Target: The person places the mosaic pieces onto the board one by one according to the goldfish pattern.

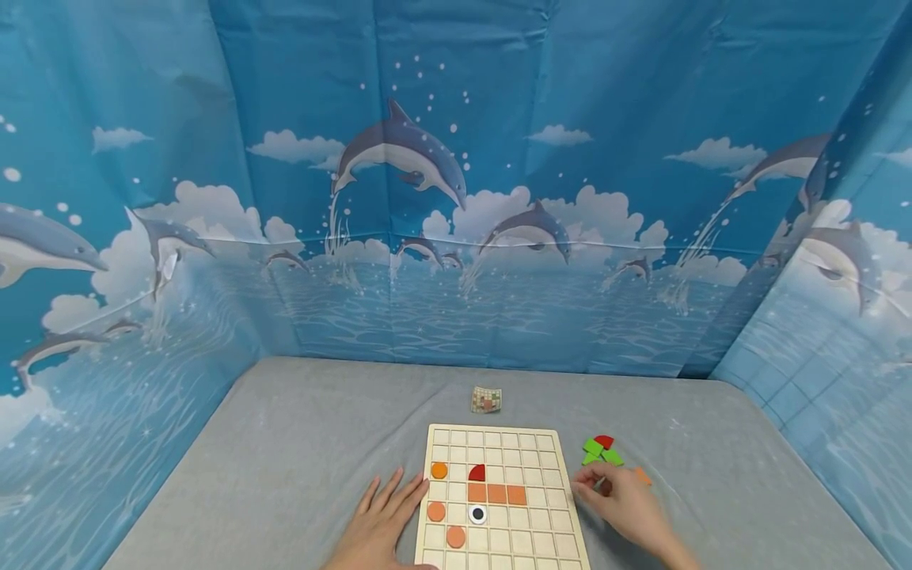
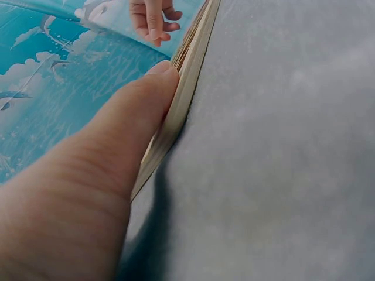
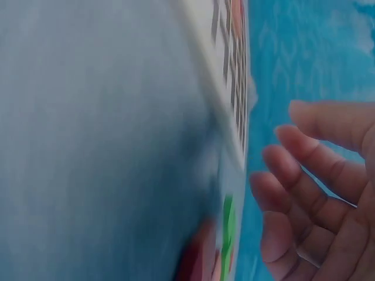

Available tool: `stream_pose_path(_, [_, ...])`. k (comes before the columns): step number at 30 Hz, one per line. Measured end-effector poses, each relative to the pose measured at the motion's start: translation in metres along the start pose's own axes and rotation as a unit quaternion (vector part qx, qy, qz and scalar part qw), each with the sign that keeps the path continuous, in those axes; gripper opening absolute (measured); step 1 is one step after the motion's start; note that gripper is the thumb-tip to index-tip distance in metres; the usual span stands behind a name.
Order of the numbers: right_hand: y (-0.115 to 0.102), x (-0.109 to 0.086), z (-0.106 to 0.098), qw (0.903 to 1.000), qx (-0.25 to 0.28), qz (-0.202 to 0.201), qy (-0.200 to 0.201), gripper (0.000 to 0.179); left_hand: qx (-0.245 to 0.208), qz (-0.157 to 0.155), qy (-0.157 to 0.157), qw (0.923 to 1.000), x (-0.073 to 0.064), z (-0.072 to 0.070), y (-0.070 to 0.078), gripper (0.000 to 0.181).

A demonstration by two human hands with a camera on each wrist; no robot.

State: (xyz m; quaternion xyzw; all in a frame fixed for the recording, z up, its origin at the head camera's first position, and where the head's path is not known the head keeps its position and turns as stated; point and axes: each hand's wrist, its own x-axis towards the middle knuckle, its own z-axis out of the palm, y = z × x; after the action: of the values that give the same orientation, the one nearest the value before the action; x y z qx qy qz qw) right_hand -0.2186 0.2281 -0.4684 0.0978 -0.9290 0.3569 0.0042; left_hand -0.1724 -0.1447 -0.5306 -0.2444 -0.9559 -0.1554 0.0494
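Observation:
A pale wooden grid board lies on the grey cloth. My left hand rests with spread fingers at its left edge. In the left wrist view the thumb touches the board's side. My right hand hovers off the right edge, fingers loosely bent and holding nothing in the right wrist view. On the board sit three orange squares in a row. Above them is a red quarter-circle piece, and below, a white disc with a black centre. Orange discs lie toward the left.
Beyond my right hand lie several green pieces, a red piece and an orange piece, partly hidden. A small printed grid card lies behind the board. A blue dolphin curtain surrounds the table.

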Motion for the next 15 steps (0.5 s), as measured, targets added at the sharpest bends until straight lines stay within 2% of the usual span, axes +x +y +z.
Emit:
stream_pose_path(4, [0.015, 0.004, -0.013, 0.9975, -0.035, 0.055, 0.026, 0.008, 0.002, 0.002, 0.005, 1.0, 0.0, 0.001, 0.0, 0.102])
stream_pose_path(7, [0.026, 0.008, -0.024, 0.9937, -0.068, 0.086, 0.024, 0.019, 0.003, 0.002, 0.005, 1.0, 0.001, 0.001, 0.0, 0.102])
stream_pose_path(12, [0.043, 0.012, -0.036, 0.99, -0.084, 0.113, 0.012, 0.031, 0.0, -0.007, -0.007, 1.0, 0.001, -0.001, 0.0, 0.102])
stream_pose_path(15, [0.051, 0.012, -0.04, 0.9893, -0.09, 0.113, 0.014, 0.034, -0.004, -0.01, -0.009, 0.9999, 0.0, -0.002, 0.0, 0.102])
